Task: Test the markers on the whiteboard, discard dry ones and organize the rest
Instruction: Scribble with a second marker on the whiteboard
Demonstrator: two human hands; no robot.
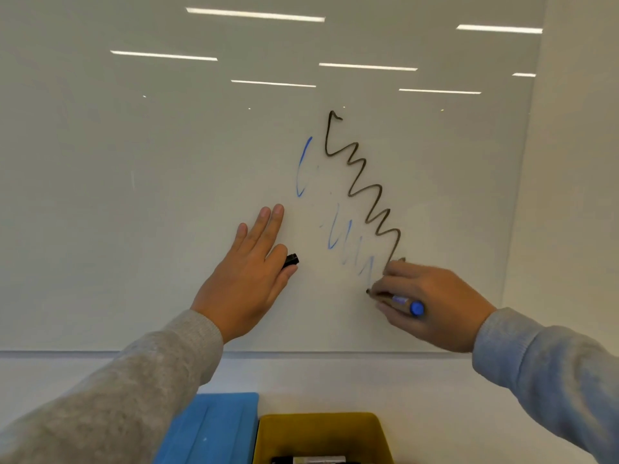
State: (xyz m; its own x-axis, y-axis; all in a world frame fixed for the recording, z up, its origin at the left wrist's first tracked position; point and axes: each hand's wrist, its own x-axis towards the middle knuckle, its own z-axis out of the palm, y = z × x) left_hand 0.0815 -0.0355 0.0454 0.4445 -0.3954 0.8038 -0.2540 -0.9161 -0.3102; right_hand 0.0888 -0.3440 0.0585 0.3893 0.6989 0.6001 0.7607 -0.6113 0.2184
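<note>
Glossy whiteboard [167, 195] fills our view, reflecting ceiling lights. Our right hand [432, 303] grips a blue marker [402, 301] in curled fingers, tip on the board at the foot of faint blue strokes [348, 242], beside a dark zigzag [368, 195]. Our left hand [248, 276] lies flat against the board, three fingers straight, thumb and forefinger pinching a black cap [291, 260]. Below sit a blue bin [214, 426] and a yellow bin [321, 433], side by side.

head view | faces whiteboard [167, 195] close, angled slightly down | bins at bottom edge
</note>
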